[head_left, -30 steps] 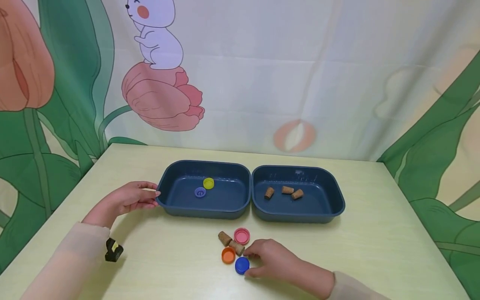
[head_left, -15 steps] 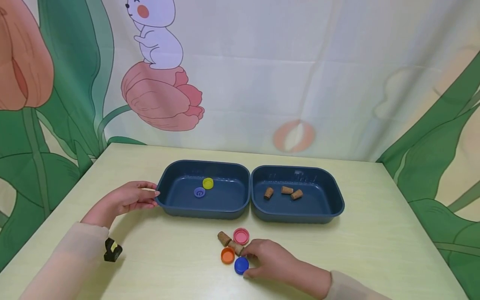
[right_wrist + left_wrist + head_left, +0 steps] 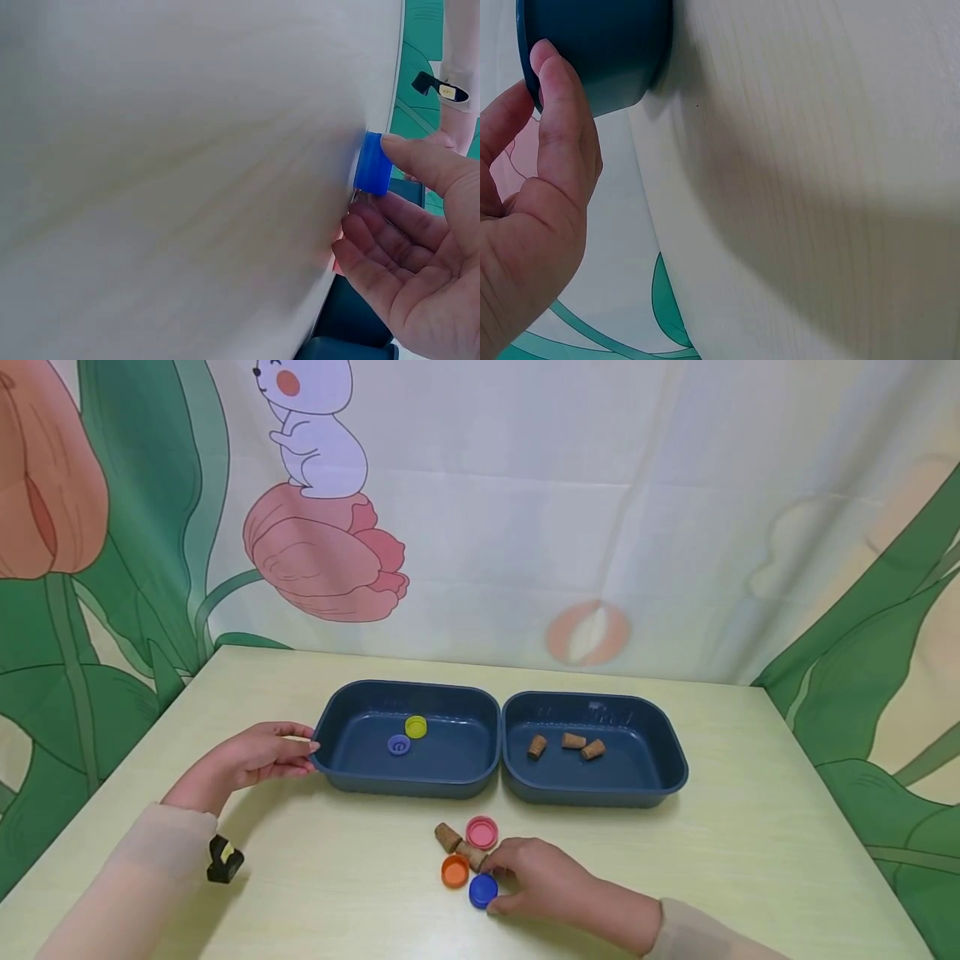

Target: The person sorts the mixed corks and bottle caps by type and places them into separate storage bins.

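- One black device is worn at the left cuff.
- The rim of the left tray is pinched by the left hand at its nine o'clock side.
- In this tray two caps are held: one purple cap, and one yellow cap between its one and two o'clock.
- On the table, toward six o'clock from the trays, two corks and three caps are gathered.
- The first cork is followed at its four o'clock by the second cork.
- Around the second cork are placed one orange cap at eight o'clock, one pink cap at one and one blue cap at five.
- The blue cap is pinched between thumb and forefinger of the right hand, seen at its three o'clock; whether the second cork is touched too cannot be told.
- At three o'clock of the left tray, the right tray is set just beside it, and three corks are contained in it.
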### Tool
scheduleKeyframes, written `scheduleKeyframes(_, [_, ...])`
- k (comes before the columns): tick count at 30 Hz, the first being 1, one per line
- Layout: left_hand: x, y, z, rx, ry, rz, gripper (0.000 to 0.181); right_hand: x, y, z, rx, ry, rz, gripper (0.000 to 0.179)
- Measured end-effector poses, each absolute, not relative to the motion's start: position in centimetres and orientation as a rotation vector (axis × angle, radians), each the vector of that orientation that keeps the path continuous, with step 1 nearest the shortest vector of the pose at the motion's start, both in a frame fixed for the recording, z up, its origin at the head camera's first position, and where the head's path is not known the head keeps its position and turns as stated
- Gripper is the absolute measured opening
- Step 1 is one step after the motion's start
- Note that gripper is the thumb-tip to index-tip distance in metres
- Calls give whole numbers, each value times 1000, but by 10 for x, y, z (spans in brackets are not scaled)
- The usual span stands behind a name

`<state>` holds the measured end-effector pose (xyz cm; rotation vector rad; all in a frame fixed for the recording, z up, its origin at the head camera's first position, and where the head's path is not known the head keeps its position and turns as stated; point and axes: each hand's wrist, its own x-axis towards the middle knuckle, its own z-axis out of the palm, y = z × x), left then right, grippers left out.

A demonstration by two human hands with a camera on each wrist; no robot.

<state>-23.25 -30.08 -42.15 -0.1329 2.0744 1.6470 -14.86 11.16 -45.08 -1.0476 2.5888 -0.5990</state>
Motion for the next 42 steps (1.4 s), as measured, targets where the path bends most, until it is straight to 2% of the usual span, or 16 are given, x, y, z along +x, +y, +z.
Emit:
scheduleKeyframes(12, [-233, -300, -418, -126, 2086, 1643, 49, -156, 119, -437, -1040, 2523, -719, 28])
scheduleKeyframes(24, [-231, -300, -419, -103, 2089, 1653, 47, -178, 134, -396, -975, 2500, -828, 28])
scheduleKeyframes(35, [-232, -301, -421, -113, 2076, 1660, 38, -202, 136, -362, -990, 2551, -831, 29])
scheduleKeyframes(42, [-232, -300, -421, -113, 2082, 1652, 41, -215, 128, -347, -943, 2579, -803, 34])
